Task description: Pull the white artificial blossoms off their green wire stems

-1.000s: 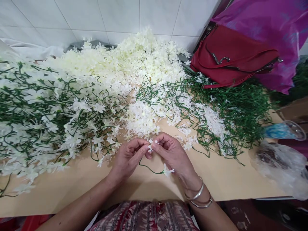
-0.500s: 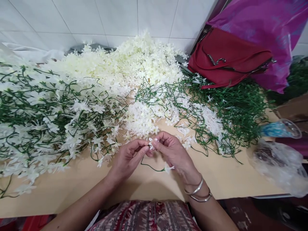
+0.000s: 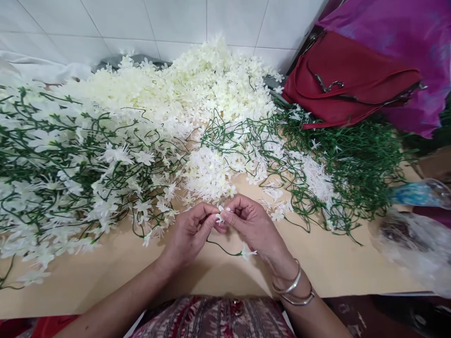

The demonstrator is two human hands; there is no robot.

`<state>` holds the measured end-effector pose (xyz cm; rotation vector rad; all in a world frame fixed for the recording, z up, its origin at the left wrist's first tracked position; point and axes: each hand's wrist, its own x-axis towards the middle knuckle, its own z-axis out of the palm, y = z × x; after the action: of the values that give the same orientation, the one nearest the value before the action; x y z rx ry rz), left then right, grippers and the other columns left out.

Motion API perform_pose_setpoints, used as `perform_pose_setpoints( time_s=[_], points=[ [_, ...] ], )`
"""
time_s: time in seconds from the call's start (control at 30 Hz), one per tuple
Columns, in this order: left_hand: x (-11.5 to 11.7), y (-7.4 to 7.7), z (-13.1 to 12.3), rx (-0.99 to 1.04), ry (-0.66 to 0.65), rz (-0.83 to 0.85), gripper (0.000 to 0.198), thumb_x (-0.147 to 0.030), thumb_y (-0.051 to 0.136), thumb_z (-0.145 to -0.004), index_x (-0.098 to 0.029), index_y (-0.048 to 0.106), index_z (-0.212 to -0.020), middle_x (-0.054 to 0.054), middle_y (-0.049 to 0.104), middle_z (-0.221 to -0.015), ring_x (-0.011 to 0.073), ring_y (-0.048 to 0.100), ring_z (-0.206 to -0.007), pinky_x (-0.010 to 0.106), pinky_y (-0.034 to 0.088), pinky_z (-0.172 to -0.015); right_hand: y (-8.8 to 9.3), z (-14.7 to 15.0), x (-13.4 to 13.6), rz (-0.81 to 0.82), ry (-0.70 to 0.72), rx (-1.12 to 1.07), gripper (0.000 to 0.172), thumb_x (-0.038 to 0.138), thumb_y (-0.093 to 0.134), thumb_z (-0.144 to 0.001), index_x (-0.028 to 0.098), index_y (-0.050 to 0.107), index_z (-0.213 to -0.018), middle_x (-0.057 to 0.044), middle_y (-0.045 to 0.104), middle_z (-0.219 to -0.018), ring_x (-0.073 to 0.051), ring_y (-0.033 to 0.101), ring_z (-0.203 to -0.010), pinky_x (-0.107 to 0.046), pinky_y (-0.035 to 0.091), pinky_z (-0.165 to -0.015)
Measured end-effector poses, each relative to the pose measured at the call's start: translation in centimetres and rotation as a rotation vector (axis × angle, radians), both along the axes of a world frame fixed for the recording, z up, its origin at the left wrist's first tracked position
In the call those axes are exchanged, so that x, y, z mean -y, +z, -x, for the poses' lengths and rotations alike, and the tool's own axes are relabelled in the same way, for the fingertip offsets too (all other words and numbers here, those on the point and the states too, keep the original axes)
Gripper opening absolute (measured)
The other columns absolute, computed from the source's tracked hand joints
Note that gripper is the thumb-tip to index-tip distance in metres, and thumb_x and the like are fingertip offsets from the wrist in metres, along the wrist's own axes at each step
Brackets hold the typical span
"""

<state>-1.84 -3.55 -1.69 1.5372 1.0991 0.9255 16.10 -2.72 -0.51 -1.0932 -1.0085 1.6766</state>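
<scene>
Between the fingertips of both hands is a small white artificial flower. My left hand pinches it from the left with thumb and forefinger. My right hand is closed on its right side, thumb on top. Below them a thin green stem curves out to the right and ends in another white blossom by my right palm. Where the stem joins the held flower is hidden by my fingers. Just beyond my fingertips lie loose white blossoms and stamens.
Stemmed white flowers cover the left side. Loose cream petals are heaped against the tiled wall. Green stems lie at right, below a red handbag and purple bag. A plastic cup and clear bag sit far right.
The camera view has shifted slightly, so things on the right appear further right. Both hands keep their pinch on the flower, which has turned a little between the fingertips.
</scene>
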Motion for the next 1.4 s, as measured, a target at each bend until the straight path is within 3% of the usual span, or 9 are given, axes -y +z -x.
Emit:
perform_pose_setpoints(
  time_s=[0.3, 0.6, 0.73, 0.9, 1.03, 1.13, 1.2, 1.3, 1.4],
  points=[
    [0.1, 0.2, -0.5, 0.027, 0.018, -0.007, 0.015, -0.030, 0.061, -0.102, -0.019, 0.070, -0.095, 0.003, 0.080, -0.079, 0.0168, 0.075, -0.074, 0.027, 0.056, -0.074, -0.2, -0.5, 0.0, 0.020, 0.044, -0.004, 0.036, 0.048, 0.087, -0.082, 0.022, 0.061, -0.081, 0.002, 0.068, -0.069, -0.015, 0.063, -0.065, -0.029, 0.047, -0.063],
    [-1.5, 0.0, 2.9, 0.850, 0.162, 0.545, 0.039, -0.060, 0.084, -0.079, -0.028, 0.079, -0.100, -0.006, 0.078, -0.068, 0.0085, 0.064, -0.047, 0.032, 0.066, -0.082, 0.5, -1.0, -0.3, 0.071, -0.092, -0.210, 0.039, 0.057, 0.087, -0.079, 0.022, 0.070, -0.084, 0.000, 0.066, -0.079, -0.015, 0.055, -0.073, -0.029, 0.047, -0.072],
    [-1.4, 0.0, 3.2, 0.919, 0.035, 0.737, 0.031, -0.053, 0.087, -0.077, -0.026, 0.081, -0.090, -0.002, 0.079, -0.066, 0.0129, 0.069, -0.048, 0.034, 0.067, -0.075, 0.5, -1.1, -0.3, 0.004, -0.192, -0.136, 0.033, 0.050, 0.085, -0.083, 0.022, 0.069, -0.081, 0.000, 0.065, -0.079, -0.015, 0.055, -0.074, -0.029, 0.045, -0.075],
    [-0.2, 0.1, 2.2, 0.872, -0.062, 0.864, 0.049, -0.067, 0.067, -0.089, -0.021, 0.068, -0.071, 0.000, 0.068, -0.053, 0.0104, 0.049, -0.027, 0.032, 0.058, -0.046, 0.6, -1.3, -0.3, -0.150, -0.297, 0.122, 0.026, 0.046, 0.081, -0.089, 0.023, 0.070, -0.084, 0.000, 0.064, -0.079, -0.017, 0.054, -0.077, -0.030, 0.044, -0.076],
    [0.0, 1.6, 2.2, 0.720, -0.187, 0.688, 0.062, -0.081, 0.054, -0.091, -0.022, 0.069, -0.073, 0.004, 0.072, -0.059, 0.0187, 0.067, -0.044, 0.038, 0.063, -0.056, 0.8, -1.3, -0.1, -0.162, -0.268, 0.221, 0.026, 0.047, 0.078, -0.090, 0.023, 0.069, -0.085, -0.001, 0.065, -0.080, -0.019, 0.055, -0.077, -0.032, 0.045, -0.074],
    [0.2, 3.7, 2.0, 0.416, -0.624, 0.381, 0.039, -0.064, 0.077, -0.086, -0.027, 0.080, -0.097, 0.010, 0.084, -0.100, 0.0307, 0.080, -0.099, 0.049, 0.061, -0.095, 0.9, -1.4, -0.1, -0.186, -0.289, 0.265, 0.026, 0.047, 0.079, -0.089, 0.023, 0.069, -0.084, -0.001, 0.063, -0.079, -0.019, 0.054, -0.076, -0.032, 0.045, -0.073],
    [0.7, 4.7, 1.6, 0.130, -0.791, 0.079, 0.019, -0.043, 0.078, -0.093, -0.031, 0.079, -0.107, 0.006, 0.082, -0.116, 0.0272, 0.075, -0.115, 0.047, 0.053, -0.109, 0.9, -1.5, -0.2, -0.203, -0.316, 0.274, 0.025, 0.046, 0.079, -0.089, 0.023, 0.069, -0.084, 0.000, 0.062, -0.078, -0.019, 0.052, -0.076, -0.031, 0.044, -0.072],
    [1.6, 4.7, 1.3, -0.277, -0.810, -0.320, 0.009, -0.023, 0.069, -0.100, -0.025, 0.075, -0.093, 0.003, 0.082, -0.095, 0.0224, 0.073, -0.102, 0.039, 0.051, -0.101, 0.9, -1.6, -0.3, -0.211, -0.335, 0.279, 0.023, 0.043, 0.078, -0.089, 0.023, 0.069, -0.084, 0.000, 0.062, -0.078, -0.018, 0.052, -0.076, -0.031, 0.044, -0.074],
    [1.8, 4.0, 2.4, -0.530, -0.773, -0.493, 0.020, -0.017, 0.066, -0.099, -0.021, 0.066, -0.080, 0.001, 0.073, -0.078, 0.0205, 0.067, -0.089, 0.037, 0.049, -0.095, 0.9, -1.7, -0.4, -0.204, -0.327, 0.279, 0.022, 0.041, 0.077, -0.089, 0.022, 0.068, -0.084, 0.000, 0.061, -0.078, -0.018, 0.052, -0.076, -0.031, 0.043, -0.073]
  ],
)
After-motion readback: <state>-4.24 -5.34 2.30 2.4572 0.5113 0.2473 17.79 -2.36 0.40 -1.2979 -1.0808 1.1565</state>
